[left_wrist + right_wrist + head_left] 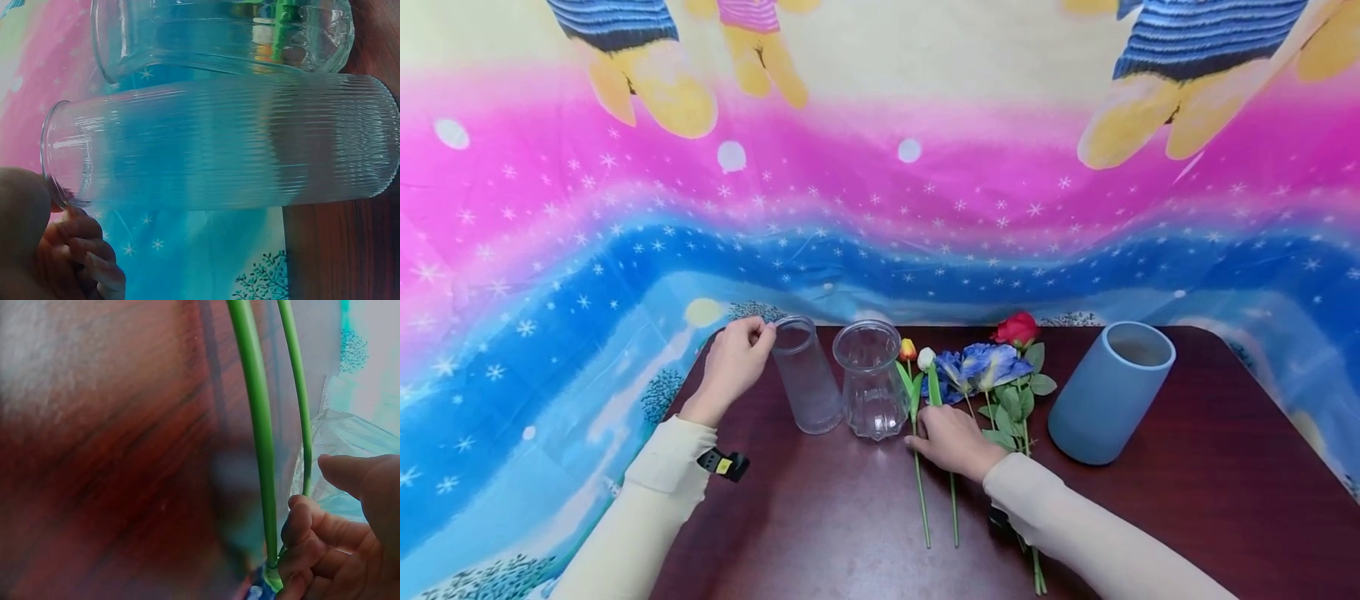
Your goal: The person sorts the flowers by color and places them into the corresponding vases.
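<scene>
My left hand (730, 367) pinches the rim of a tall ribbed glass vase (808, 387), thumb and fingertips at its edge in the left wrist view. Right beside it stands a clear glass vase (874, 404) with a wide flared rim. Over two artificial tulips, one orange-yellow (907, 349) and one white (927, 359), is my right hand (953, 439). Their green stems (256, 400) run past its fingers in the right wrist view. The thumb and index finger stand apart there, with the farther stem between them; the fingers are loosely bent.
Right of the tulips lie blue flowers (988, 367) and a red rose (1017, 328) with green leaves. A blue-grey vase (1105, 400) stands on the right of the dark wooden table (820, 517). Behind hangs a patterned cloth (850, 183).
</scene>
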Demonstrator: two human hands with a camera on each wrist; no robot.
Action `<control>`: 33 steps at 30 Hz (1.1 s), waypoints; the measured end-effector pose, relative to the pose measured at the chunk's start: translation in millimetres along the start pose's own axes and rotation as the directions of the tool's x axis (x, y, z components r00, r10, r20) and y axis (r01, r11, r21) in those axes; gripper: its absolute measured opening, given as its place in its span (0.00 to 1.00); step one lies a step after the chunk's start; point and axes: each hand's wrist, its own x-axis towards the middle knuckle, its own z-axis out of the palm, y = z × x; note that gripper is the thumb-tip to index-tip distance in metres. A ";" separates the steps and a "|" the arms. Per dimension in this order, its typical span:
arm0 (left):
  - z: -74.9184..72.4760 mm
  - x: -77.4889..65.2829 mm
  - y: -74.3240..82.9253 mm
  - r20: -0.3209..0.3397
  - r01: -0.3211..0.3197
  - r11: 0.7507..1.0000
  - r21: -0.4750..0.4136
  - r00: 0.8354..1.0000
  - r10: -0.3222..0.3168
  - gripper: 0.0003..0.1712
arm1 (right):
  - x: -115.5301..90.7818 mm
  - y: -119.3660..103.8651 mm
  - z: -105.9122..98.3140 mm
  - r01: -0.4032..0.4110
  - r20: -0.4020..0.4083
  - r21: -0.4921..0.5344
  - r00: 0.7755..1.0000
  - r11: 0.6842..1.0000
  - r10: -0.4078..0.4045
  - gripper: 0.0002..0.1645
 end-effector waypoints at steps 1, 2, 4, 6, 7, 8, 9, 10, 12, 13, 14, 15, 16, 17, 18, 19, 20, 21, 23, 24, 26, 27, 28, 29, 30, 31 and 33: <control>-0.1 0.3 -0.5 0.008 0.002 1.000 -0.011 1.000 -0.002 0.23 | 1.2 0.3 0.0 -0.008 0.006 0.005 1.000 1.000 0.008 0.26; -0.3 0.5 -0.8 0.016 0.003 1.000 -0.020 1.000 -0.003 0.23 | 2.5 1.0 0.4 -0.014 0.011 0.008 1.000 1.000 0.014 0.27; -0.5 1.2 -1.2 0.025 0.006 0.999 -0.031 1.000 -0.005 0.23 | 4.6 1.7 0.4 -0.027 0.022 0.011 0.999 1.000 0.027 0.28; -0.6 1.7 -1.0 0.032 0.004 0.999 -0.036 0.999 -0.003 0.23 | 6.2 2.1 0.6 -0.038 0.031 0.014 0.999 0.999 0.037 0.28; -0.6 2.0 -1.1 0.032 0.003 0.999 -0.035 0.999 -0.002 0.23 | 6.9 2.2 0.6 -0.041 0.034 0.013 0.999 0.999 0.040 0.29; -0.6 2.2 -1.3 0.033 0.002 0.999 -0.034 0.999 -0.001 0.23 | 7.6 2.1 0.6 -0.045 0.038 0.011 0.998 0.999 0.044 0.30; -0.6 2.5 -1.4 0.032 0.002 0.999 -0.033 0.999 -0.001 0.23 | 8.3 2.0 0.6 -0.048 0.042 0.011 0.998 0.999 0.047 0.30; -0.7 2.5 -1.3 0.032 0.001 0.999 -0.032 0.999 0.000 0.23 | 8.9 2.0 0.7 -0.053 0.045 0.010 0.998 0.999 0.052 0.31; -1.1 2.4 -0.7 0.033 0.001 0.999 -0.033 0.999 0.000 0.23 | 10.1 2.0 1.2 -0.060 0.058 0.012 0.997 0.998 0.059 0.32; -1.3 2.3 -0.4 0.035 0.003 0.999 -0.033 0.999 -0.002 0.23 | 10.5 1.8 1.0 -0.065 0.067 0.016 0.996 0.998 0.063 0.33; -1.4 2.2 0.0 0.038 0.005 0.999 -0.034 0.999 -0.004 0.23 | 10.9 1.9 1.2 -0.068 0.074 0.016 0.995 0.998 0.067 0.34; -1.5 1.9 0.7 0.040 0.006 0.999 -0.035 0.999 -0.005 0.23 | 10.9 2.0 1.5 -0.069 0.074 0.018 0.995 0.997 0.067 0.34; -1.5 1.8 1.3 0.042 0.008 0.999 -0.036 0.999 -0.007 0.23 | 11.0 2.1 1.3 -0.071 0.078 0.020 0.995 0.997 0.069 0.34; -1.3 1.8 1.6 0.044 0.010 0.999 -0.038 0.999 -0.008 0.23 | 11.0 2.4 1.0 -0.073 0.081 0.024 0.994 0.997 0.071 0.34; -1.0 1.8 1.9 0.043 0.012 0.999 -0.039 0.999 -0.010 0.23 | 10.9 2.9 0.6 -0.077 0.083 0.027 0.994 0.997 0.074 0.34; -0.7 1.8 2.2 0.043 0.013 0.999 -0.039 0.999 -0.012 0.23 | 10.5 3.3 0.1 -0.080 0.081 0.032 0.994 0.996 0.077 0.34; -0.3 1.9 2.1 0.042 0.015 0.999 -0.041 0.999 -0.013 0.23 | 10.1 3.9 -0.5 -0.086 0.082 0.037 0.993 0.996 0.082 0.34; -0.1 1.9 2.2 0.042 0.016 0.999 -0.039 0.999 -0.015 0.23 | 9.7 4.4 -1.5 -0.092 0.085 0.048 0.993 0.995 0.088 0.33; 0.2 1.7 1.7 0.041 0.019 0.999 -0.039 0.999 -0.018 0.23 | 8.7 5.4 -3.8 -0.105 0.088 0.070 0.991 0.992 0.099 0.33; 0.1 1.5 1.5 0.042 0.021 0.999 -0.040 0.999 -0.019 0.23 | 8.2 6.0 -4.8 -0.107 0.087 0.082 0.991 0.991 0.100 0.32; -0.3 0.7 1.1 0.044 0.025 0.999 -0.037 0.999 -0.023 0.23 | 7.5 7.1 -6.5 -0.106 0.079 0.110 0.992 0.988 0.098 0.32; -0.7 0.3 1.2 0.047 0.025 0.999 -0.034 0.999 -0.023 0.23 | 7.1 7.6 -7.4 -0.104 0.075 0.125 0.993 0.987 0.095 0.31; -1.0 0.0 1.1 0.046 0.025 0.999 -0.036 0.999 -0.024 0.23 | 7.0 8.2 -8.0 -0.100 0.068 0.138 0.994 0.985 0.091 0.31; -1.2 -0.3 1.1 0.047 0.026 0.999 -0.036 0.999 -0.024 0.24 | 6.9 8.7 -8.7 -0.097 0.066 0.154 0.994 0.983 0.088 0.31; -1.3 -0.5 1.1 0.046 0.026 0.999 -0.038 0.999 -0.024 0.24 | 6.9 9.4 -9.2 -0.095 0.062 0.167 0.994 0.981 0.085 0.31; -1.3 -0.6 1.1 0.046 0.024 0.999 -0.038 0.999 -0.022 0.24 | 6.9 9.9 -9.8 -0.094 0.060 0.180 0.995 0.979 0.085 0.31; -1.1 -0.4 1.3 0.046 0.021 0.999 -0.045 0.999 -0.019 0.24 | 6.9 11.0 -11.0 -0.090 0.056 0.202 0.995 0.975 0.081 0.31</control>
